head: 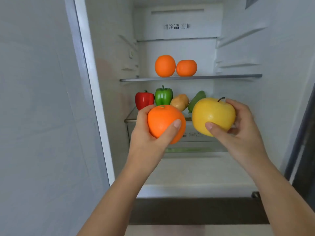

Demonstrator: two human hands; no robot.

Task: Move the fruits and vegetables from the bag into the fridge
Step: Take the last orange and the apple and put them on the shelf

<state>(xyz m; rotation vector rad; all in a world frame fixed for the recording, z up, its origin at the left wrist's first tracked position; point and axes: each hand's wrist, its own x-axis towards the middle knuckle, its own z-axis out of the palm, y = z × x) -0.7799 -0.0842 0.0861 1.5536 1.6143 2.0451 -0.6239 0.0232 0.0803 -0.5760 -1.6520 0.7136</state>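
My left hand [144, 133] grips an orange [163, 121] in front of the open fridge. My right hand [243, 126] holds a yellow apple [213, 114] with a dark stem beside it. Both fruits hover in front of the lower glass shelf [133, 114]. On that shelf stand a red pepper [144, 100], a green pepper [163, 96], a potato [180, 101] and a green vegetable [196, 99] partly hidden by the apple. Two oranges [165, 66] [186, 68] sit on the upper shelf [221, 76]. The bag is out of view.
The closed left fridge door [42, 116] fills the left side. A drawer front [192, 138] lies under the lower shelf, behind my hands. The fridge's right wall [281, 82] has shelf rails. A dark edge [305, 133] runs down the far right.
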